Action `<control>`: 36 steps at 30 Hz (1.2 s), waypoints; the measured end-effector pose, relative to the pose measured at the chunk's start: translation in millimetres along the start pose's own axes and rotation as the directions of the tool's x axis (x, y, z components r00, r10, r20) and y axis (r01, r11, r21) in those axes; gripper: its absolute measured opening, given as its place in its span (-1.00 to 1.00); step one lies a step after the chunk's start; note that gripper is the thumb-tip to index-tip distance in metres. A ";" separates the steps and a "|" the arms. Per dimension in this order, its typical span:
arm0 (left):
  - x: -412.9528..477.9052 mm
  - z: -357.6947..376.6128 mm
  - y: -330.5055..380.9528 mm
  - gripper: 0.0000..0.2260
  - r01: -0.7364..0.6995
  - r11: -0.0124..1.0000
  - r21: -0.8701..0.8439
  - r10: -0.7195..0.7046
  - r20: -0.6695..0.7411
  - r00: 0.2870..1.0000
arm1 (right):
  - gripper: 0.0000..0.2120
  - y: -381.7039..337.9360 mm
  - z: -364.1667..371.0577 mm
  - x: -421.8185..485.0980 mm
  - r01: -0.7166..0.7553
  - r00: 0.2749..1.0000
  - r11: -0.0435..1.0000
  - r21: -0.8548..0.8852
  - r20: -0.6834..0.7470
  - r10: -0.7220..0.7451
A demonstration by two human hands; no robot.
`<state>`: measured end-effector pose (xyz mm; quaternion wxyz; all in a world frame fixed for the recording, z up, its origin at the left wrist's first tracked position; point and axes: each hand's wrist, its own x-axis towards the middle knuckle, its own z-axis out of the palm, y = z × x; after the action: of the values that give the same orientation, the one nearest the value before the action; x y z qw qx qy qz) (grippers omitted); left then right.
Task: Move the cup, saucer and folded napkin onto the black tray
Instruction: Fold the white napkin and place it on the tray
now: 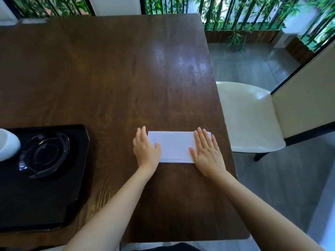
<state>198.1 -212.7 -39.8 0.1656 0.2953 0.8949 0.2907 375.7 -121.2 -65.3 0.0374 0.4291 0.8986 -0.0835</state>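
Both forearms reach out from the near edge of the wooden table (108, 73), bare to the elbow, and end at the folded napkin (174, 146), which lies flat on the wood toward the right side, close to the table's right edge. The left hand (146, 149) sits at the napkin's left end, fingers straight along the edge and the thumb laid over the paper. The right hand (207, 153) lies palm down on the right end, fingers spread flat. Neither hand has closed on anything; they press or steady the napkin rather than hold it.

Over at the near left, the black tray (45, 205) already carries the glass saucer (45, 154) and, at the frame's left edge, the white cup (8, 144), which stands beside the saucer and seems to touch its rim; only part of it shows.

So the napkin looks to be the last piece. To my eye the next move calls for getting fingertips under an edge without springing the folds, lifting it level, and carrying it left to the bare near part of the tray.
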 end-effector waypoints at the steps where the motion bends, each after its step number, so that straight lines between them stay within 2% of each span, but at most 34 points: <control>1: 0.8 -4.3 3.2 -0.39 0.087 0.994 -0.062 -0.088 -0.023 0.996 | -0.35 0.3 0.1 -0.1 0.001 1.000 1.000 -0.004 -0.002 -0.001; 3: 6.6 -13.4 7.7 -0.42 0.264 0.950 -0.168 -0.259 0.051 0.965 | -0.37 0.5 -0.2 0.4 0.000 1.000 1.000 -0.005 0.001 0.000; 5: 14.0 -21.7 8.1 -0.55 0.434 0.861 -0.264 -0.382 0.227 0.896 | -0.39 -0.2 0.1 0.8 0.000 1.000 1.000 -0.005 0.007 0.000; 7: 16.0 -31.7 9.2 -0.76 0.540 0.795 -0.276 -0.405 0.421 0.812 | -0.39 -0.3 -0.1 0.7 -0.003 1.000 1.000 -0.017 0.012 0.003; 9: 15.4 -38.0 10.8 -0.89 0.535 0.818 -0.210 -0.368 0.524 0.768 | -0.39 -2.3 -1.6 -0.4 -0.020 1.000 1.000 -0.016 0.018 0.021; 11: 17.7 -42.9 12.7 -0.91 0.497 0.844 -0.201 -0.332 0.533 0.779 | -0.40 -9.4 -3.8 -4.1 -0.068 0.998 0.997 0.022 0.020 0.068; 15: 34.9 -59.6 17.1 -0.95 0.355 0.925 -0.133 -0.255 0.474 0.843 | -0.38 -38.8 -8.2 -26.9 -0.198 0.979 0.977 0.081 0.072 0.192; 18: 50.1 -75.1 22.8 -0.97 0.203 0.978 -0.041 -0.168 0.415 0.894 | -0.39 -61.1 -16.7 -46.1 -0.214 0.973 0.974 0.076 0.107 0.205; 21: 62.1 -86.6 33.0 -0.93 0.075 0.997 0.008 -0.072 0.401 0.913 | -0.46 -63.4 -40.2 -34.8 -0.209 0.976 0.965 0.159 0.090 0.197; 25: 69.3 -96.0 46.1 -0.89 -0.058 0.997 0.041 0.035 0.427 0.904 | -0.41 -49.2 -84.3 26.6 -0.051 0.998 0.917 0.396 0.061 0.029; 29: 69.3 -100.9 56.5 -0.85 -0.186 0.980 0.076 0.136 0.431 0.892 | -0.32 -47.8 -127.4 91.1 0.194 0.969 0.908 0.372 0.070 -0.236; 31: 68.3 -102.0 62.2 -0.83 -0.253 0.962 0.098 0.195 0.400 0.895 | -0.42 -49.6 -140.1 110.7 0.240 0.947 0.881 0.407 0.101 -0.304; 34: 66.4 -103.8 69.5 -0.84 -0.343 0.932 0.120 0.288 0.331 0.899 | -0.74 -49.4 -151.0 125.3 0.284 0.936 0.869 0.404 0.081 -0.344; 36: 64.0 -104.8 71.7 -0.85 -0.376 0.919 0.120 0.331 0.285 0.900 | -0.81 -48.0 -155.2 125.7 0.304 0.930 0.868 0.393 0.076 -0.360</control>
<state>130.7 -169.9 77.9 0.1993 0.5017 0.8185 0.1966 260.0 -26.4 75.5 0.0058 0.2598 0.9211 -0.2898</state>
